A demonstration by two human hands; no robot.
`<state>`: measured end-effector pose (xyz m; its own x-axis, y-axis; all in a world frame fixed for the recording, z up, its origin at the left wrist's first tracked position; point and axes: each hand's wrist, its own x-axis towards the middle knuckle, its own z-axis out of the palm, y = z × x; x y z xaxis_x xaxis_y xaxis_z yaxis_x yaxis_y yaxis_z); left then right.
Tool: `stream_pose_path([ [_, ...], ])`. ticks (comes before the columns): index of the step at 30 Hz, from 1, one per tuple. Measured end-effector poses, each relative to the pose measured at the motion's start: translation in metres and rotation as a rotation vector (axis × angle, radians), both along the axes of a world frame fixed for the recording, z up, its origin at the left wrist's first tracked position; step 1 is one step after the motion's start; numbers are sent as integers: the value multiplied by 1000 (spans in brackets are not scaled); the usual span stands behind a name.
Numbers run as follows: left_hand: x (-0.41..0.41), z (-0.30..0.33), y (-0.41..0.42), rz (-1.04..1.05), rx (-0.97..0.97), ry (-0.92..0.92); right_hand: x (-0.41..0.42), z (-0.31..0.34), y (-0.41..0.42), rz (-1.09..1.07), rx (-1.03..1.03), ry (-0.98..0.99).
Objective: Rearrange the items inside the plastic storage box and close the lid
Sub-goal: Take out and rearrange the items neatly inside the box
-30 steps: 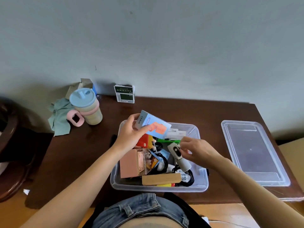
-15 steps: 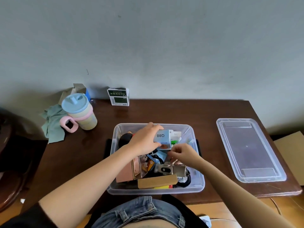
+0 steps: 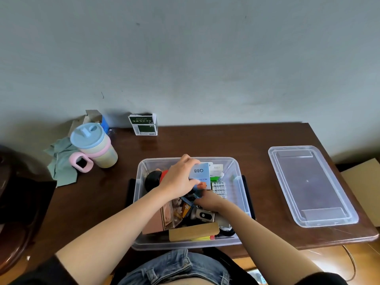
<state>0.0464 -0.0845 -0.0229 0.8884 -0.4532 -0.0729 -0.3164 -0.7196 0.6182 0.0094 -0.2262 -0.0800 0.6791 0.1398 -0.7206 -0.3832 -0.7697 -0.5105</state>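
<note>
— Holding what, our hands?
— Our left hand (image 3: 178,179) grips the blue carton (image 3: 200,175) inside the storage box (image 3: 239,190); our right hand (image 3: 208,200) beneath, grasp hidden. Lid (image 3: 310,185) lies apart on the tabletop (image 3: 205,140)

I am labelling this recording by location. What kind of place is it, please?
Probably a home room, not a workshop: a dark wooden table against a plain painted wall, a lidded drinking cup, and a clear storage box of mixed household items.
</note>
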Motion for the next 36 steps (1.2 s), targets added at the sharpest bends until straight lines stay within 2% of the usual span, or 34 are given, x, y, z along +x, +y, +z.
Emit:
stream_pose_path([
  [8, 0, 2, -12, 5, 80, 20, -1, -6, 4, -52, -5, 26],
  [16, -10, -4, -12, 0, 262, -10, -13, -13, 16, 54, -65, 35],
  [24, -13, 5, -23, -66, 408, -82, -16, -10, 15, 101, -24, -14],
  [32, -14, -1, -31, -61, 477, -87, -16, -4, 15, 165, 2, -56],
  [36, -19, -12, -34, -76, 428, -85, -15, -3, 15, 197, 33, -76],
])
